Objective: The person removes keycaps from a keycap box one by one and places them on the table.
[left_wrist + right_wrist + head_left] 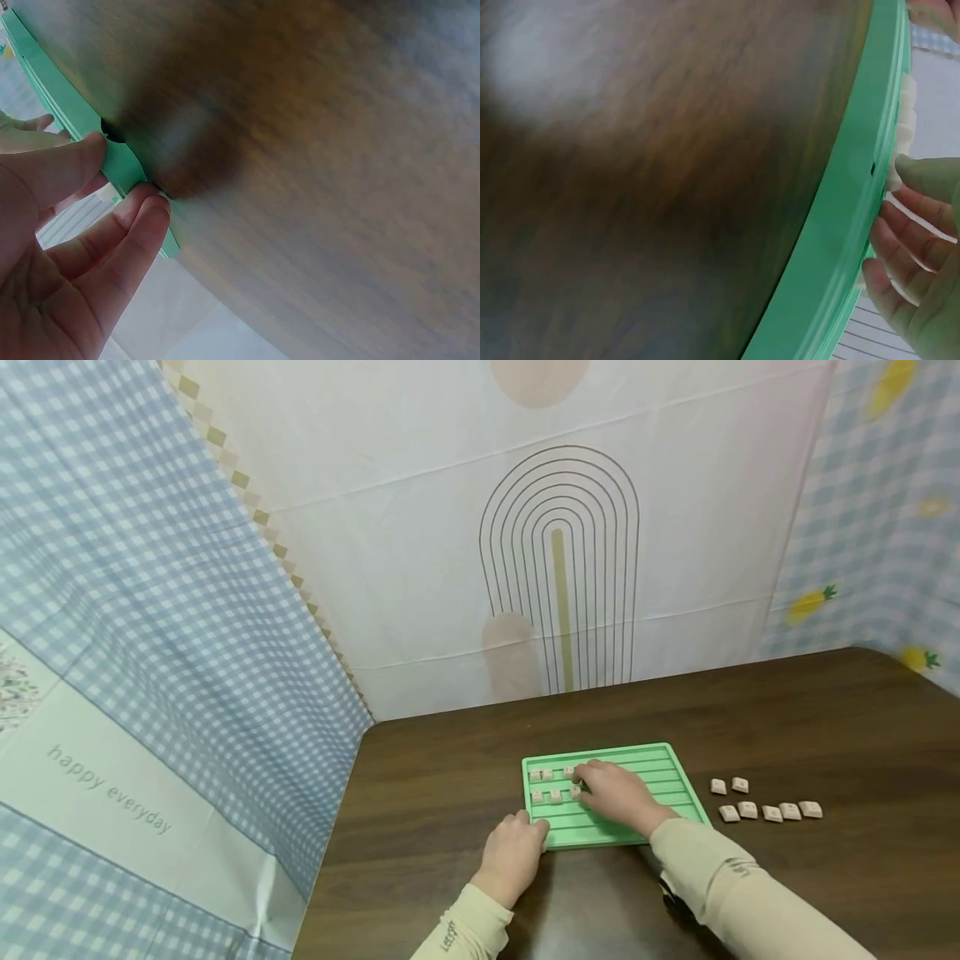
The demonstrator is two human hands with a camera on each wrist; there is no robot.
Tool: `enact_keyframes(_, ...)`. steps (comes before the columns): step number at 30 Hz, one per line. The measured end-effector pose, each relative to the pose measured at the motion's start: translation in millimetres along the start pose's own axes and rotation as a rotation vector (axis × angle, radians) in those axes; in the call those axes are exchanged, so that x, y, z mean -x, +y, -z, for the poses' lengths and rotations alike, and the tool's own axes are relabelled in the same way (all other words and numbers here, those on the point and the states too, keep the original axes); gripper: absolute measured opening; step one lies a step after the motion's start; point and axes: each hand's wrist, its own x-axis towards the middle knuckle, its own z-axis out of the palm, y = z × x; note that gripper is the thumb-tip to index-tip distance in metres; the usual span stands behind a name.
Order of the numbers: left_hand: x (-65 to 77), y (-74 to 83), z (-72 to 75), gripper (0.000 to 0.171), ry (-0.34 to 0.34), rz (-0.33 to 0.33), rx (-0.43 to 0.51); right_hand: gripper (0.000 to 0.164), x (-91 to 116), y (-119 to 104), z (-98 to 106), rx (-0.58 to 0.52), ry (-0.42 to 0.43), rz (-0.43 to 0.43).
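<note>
A light green tray with raised ridges lies on the table. My left hand grips its front left corner, thumb and fingers on either side of the green rim in the left wrist view. Over the middle of the tray, my right hand bends its fingers down among the small cream keycaps. In the right wrist view, its thumb and forefinger pinch a keycap. Several keycaps stand in two rows at the tray's left side, such as one keycap in the nearer row and another keycap behind it.
Right of the tray, several loose keycaps lie on the dark wooden table. Two more sit just behind them, one a keycap. A white patterned cloth hangs behind the table, and a blue checked curtain hangs at the left.
</note>
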Motion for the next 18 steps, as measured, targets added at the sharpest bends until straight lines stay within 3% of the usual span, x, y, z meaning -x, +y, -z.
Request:
enact_keyframes(9,-0.5,0.8,1.0,0.013,0.011,0.0,-0.012,0.011,-3.1,-5.8,-1.6,0.084,0.007,-0.014)
enact_keyframes(18,0.4,0.8,0.9,0.013,0.052,-0.001,-0.006,0.011,-2.0,-4.8,-6.0,0.075,0.062,-0.013)
